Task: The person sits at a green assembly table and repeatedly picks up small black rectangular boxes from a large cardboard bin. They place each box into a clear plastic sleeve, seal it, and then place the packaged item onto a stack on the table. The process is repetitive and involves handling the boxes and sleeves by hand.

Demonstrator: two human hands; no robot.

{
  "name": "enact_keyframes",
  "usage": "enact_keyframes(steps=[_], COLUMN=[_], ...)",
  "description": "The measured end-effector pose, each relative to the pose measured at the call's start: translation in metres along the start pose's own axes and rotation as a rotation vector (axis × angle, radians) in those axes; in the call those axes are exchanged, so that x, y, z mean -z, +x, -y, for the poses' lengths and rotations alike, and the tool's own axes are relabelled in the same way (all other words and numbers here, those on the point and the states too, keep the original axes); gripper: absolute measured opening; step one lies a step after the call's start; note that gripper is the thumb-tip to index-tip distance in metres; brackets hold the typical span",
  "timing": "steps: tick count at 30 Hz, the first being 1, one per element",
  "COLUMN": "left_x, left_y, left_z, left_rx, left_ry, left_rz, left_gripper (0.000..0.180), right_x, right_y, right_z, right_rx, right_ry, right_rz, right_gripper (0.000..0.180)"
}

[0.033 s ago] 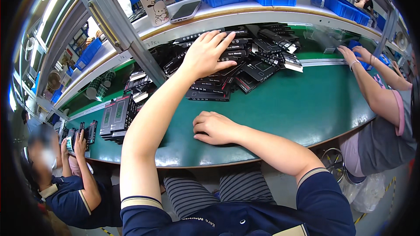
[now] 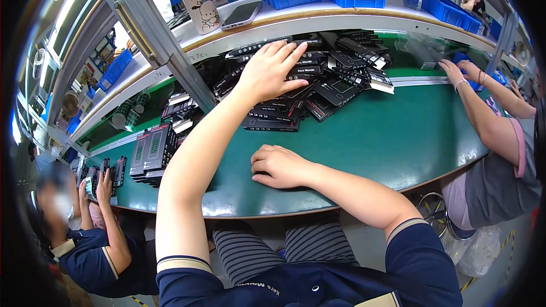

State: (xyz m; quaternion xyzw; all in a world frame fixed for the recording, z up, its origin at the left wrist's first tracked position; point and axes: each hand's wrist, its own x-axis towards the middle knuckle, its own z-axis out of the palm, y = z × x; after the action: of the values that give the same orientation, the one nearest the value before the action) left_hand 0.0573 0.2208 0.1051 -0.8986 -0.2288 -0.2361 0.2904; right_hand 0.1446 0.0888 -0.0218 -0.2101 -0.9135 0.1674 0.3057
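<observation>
"Hands first, in the head view: what are they doing?"

"Left hand (image 2: pixel 273 71) is at twelve o'clock, palm down, fingers spread wide, over the heap of black boxes (image 2: pixel 336 90). It grips nothing that I can see; whether the palm presses on a box, I can't tell."

"And the right?"

"Right hand (image 2: pixel 280 166) lies just below the centre, toward six, on the green table (image 2: pixel 369 142). Its fingers are loosely curled and the palm is hidden, so I can't say whether anything is under it."

"Where are the boxes, exactly?"

"Heaped from eleven round to one o'clock, overlapping and lying at odd angles. At nine o'clock, beyond the left forearm, a squared stack of boxes (image 2: pixel 151 150) stands on the tabletop."

"So how far along is it?"

"My judgement: the stack looks put in order, while the larger heap is unsorted. No box is visibly in either hand. Whether those boxes are filled or closed, I can't tell."

"Anyone near?"

"At half past eight a co-worker's hands (image 2: pixel 102 189) hold a small item; another co-worker's arms (image 2: pixel 483 94) reach in between two and three."
</observation>
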Motion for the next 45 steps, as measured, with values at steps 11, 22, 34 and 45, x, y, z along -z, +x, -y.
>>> enact_keyframes(steps=[11, 22, 34, 45], left_x=[-0.01, -0.007, 0.025, 0.252], left_y=[0.008, -0.031, -0.074, -0.332], left_z=[0.016, 0.042, 0.017, -0.205], left_rx=[-0.057, 0.286, 0.215, 0.521], left_ry=[-0.168, -0.022, -0.148, 0.19], left_rz=[0.072, 0.262, 0.078, 0.288], left_gripper=[0.07, 0.073, 0.061, 0.027], right_x=[0.001, 0.003, 0.005, -0.008], right_y=[-0.004, -0.005, -0.012, -0.001], right_z=[-0.005, -0.003, -0.019, 0.037], right_rx=[0.006, -0.02, -0.028, 0.157], right_ry=[0.04, 0.029, 0.209, 0.208], right_rz=[0.004, 0.042, 0.023, 0.101], right_gripper=[0.022, 0.023, 0.019, 0.032])
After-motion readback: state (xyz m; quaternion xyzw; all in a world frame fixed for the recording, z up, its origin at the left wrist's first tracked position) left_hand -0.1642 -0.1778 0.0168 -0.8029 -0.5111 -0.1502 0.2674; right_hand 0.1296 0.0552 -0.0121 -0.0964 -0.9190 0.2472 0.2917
